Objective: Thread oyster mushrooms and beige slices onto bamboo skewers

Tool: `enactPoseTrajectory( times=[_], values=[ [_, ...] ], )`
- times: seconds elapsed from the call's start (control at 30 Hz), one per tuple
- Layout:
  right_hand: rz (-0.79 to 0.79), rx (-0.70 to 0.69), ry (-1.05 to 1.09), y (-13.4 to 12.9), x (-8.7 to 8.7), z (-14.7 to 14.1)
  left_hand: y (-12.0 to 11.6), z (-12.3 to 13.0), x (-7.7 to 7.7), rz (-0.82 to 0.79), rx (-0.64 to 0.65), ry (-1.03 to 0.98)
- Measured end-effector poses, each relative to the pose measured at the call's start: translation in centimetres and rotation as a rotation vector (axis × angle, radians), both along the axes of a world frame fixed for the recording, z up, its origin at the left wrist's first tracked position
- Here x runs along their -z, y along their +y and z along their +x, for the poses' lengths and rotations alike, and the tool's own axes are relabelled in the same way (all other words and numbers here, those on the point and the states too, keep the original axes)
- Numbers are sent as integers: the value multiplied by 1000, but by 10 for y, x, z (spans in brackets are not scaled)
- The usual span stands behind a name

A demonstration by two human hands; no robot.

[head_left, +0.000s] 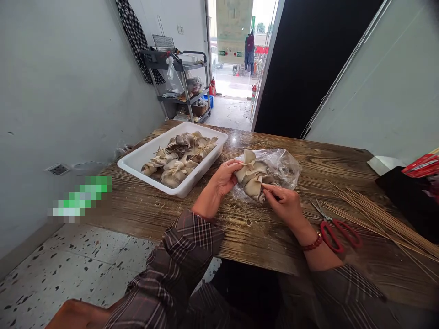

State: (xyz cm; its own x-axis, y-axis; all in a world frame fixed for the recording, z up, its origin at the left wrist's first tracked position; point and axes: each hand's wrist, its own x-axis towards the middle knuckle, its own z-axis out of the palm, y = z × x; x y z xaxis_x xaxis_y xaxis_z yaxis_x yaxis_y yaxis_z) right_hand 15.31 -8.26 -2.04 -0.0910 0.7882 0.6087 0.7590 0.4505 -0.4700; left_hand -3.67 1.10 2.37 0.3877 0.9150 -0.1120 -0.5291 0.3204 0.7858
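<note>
At the near edge of the wooden table (254,237), two forearms in plaid sleeves (192,233) reach in, red bead bracelet (313,242) on the right wrist. Right hand (284,202): fingertips pinched narrow on the lower right side of a bunch of mushrooms (253,176); can't tell if it also grips a stick. Left hand (224,179): thumb and fingers closed on the bunch's left side. Bunch is up between both hands, in front of a clear plastic bag (286,167) on the table. Right of the right hand: red-handled scissors (325,230), blades slightly apart, pointing away. Beside them, a loose spread of thin wooden sticks (387,219); dark bag-like item (408,201) with red packaging (423,164) past those. Farther left on the table, white tub (202,176) holds more mushrooms (178,169), thin sticks among them. Beyond the table: grey shelf cart (178,66) by the left wall, then glass doorway (233,68) to outside.
</note>
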Motion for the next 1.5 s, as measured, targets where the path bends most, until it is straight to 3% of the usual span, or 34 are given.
enactPoseTrajectory(
  times=[0.23,0.4,0.57,0.77,0.9,1.13,1.5],
  values=[
    [-1,27,-22,0,0,0,1,6,4,-89,23,-20],
    [-32,33,-18,-1,-2,-2,-2,6,4,-33,33,-16],
    [-172,-60,168,1,-6,-2,-2,3,0,-13,40,-31],
    [-451,-138,419,5,-3,0,2,3,0,-17,-98,-48],
    [-368,-96,496,7,3,-2,1,6,3,-13,-121,-43],
    [-202,-31,310,7,8,-4,-1,12,6,20,-130,-13],
    [-172,-33,266,5,4,-8,-7,19,9,25,-74,27]
  ],
)
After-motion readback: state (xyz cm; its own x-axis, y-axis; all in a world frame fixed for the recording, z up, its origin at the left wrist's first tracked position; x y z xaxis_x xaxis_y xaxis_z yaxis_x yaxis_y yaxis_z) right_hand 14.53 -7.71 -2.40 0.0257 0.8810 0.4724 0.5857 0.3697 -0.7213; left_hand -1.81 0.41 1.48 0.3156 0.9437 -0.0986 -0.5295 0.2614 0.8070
